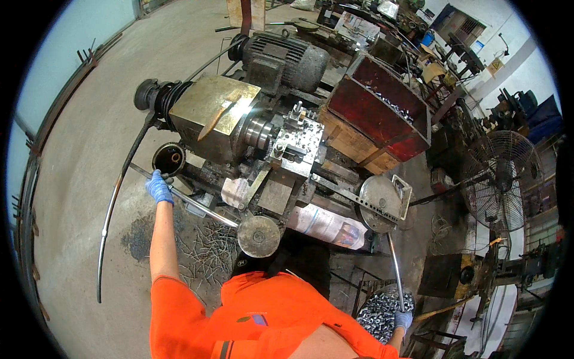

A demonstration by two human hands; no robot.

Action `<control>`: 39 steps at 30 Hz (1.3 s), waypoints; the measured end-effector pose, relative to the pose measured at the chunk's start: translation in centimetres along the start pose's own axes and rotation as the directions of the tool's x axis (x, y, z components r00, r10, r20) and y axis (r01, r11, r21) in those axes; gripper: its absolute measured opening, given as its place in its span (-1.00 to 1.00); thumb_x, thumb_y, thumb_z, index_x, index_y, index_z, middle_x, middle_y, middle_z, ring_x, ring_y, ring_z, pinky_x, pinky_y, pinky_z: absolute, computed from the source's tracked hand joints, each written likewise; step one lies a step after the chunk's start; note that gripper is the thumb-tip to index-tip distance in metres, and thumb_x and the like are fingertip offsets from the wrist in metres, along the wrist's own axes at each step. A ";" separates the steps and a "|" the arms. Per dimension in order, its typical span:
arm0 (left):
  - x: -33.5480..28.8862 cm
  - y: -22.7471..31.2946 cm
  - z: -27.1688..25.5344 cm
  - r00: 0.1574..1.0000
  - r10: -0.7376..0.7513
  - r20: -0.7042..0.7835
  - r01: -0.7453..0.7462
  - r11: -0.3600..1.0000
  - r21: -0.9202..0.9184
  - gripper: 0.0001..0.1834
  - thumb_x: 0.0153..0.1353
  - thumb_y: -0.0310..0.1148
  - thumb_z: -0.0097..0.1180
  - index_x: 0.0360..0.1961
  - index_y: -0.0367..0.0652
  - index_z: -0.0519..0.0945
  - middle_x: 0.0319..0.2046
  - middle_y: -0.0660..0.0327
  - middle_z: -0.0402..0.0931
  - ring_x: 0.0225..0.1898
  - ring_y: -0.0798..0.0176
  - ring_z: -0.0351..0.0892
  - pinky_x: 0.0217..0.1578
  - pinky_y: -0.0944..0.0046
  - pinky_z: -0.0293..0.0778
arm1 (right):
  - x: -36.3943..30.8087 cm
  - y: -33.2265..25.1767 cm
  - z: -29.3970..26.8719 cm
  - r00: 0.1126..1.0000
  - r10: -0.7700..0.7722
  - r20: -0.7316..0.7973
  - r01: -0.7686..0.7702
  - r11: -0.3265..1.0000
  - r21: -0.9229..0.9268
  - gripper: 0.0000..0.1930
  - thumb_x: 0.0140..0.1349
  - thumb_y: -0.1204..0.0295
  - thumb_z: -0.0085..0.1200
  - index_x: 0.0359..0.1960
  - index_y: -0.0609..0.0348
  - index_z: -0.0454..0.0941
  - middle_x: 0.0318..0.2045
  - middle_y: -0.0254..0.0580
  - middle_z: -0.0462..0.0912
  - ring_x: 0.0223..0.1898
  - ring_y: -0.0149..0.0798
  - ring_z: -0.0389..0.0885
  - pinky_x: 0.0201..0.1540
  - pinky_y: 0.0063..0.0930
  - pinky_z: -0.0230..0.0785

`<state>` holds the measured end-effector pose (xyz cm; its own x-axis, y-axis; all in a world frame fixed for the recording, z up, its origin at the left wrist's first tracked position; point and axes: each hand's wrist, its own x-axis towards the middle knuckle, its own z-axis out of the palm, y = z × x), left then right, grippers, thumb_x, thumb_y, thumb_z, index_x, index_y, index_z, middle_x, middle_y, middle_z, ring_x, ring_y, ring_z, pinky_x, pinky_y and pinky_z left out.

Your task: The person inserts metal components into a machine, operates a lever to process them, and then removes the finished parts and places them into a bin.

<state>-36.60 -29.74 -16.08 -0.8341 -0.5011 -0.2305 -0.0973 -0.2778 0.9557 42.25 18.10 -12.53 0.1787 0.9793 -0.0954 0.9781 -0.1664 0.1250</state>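
Note:
My left hand (159, 188), in a blue glove, is closed around a long metal bar (206, 211) beside the machine. The bar runs to a round metal disc (258, 236) at the machine's front. On the right, my right hand (404, 321), also gloved, grips the low end of a steel lever (395, 263). That lever slants down from a larger round plate (380, 200). Between them stands a greasy lathe-like machine with a metal headstock box (209, 110), a chuck (259, 133) and a tool block (301, 143). A wooden-handled tool (216, 121) lies on the box.
A bin of small metal parts (378, 317) stands below my right hand. Behind the machine are a motor (287, 60) and a red tray (382, 107). A fan (502, 173) stands at right. Metal scraps (209, 251) litter the floor; a dark hose (113, 215) hangs at left.

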 end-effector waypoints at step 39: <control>0.0 0.0 -0.2 1.000 -0.001 0.024 0.003 0.996 -0.089 -0.84 0.11 -0.42 0.01 -0.43 -0.35 0.45 -0.65 0.04 0.52 -0.77 0.18 0.49 -0.77 0.29 0.46 | -2.3 -0.9 -0.1 0.997 0.054 -0.054 -0.049 0.995 0.082 -0.59 -0.29 0.25 0.25 -0.41 0.31 0.56 -0.39 0.20 0.59 -0.28 0.14 0.56 -0.18 -0.18 0.40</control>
<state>-36.49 -29.97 -16.10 -0.8467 -0.4812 -0.2271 -0.0511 -0.3513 0.9349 40.98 15.98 -12.29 0.2248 0.9738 -0.0350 0.9736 -0.2231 0.0480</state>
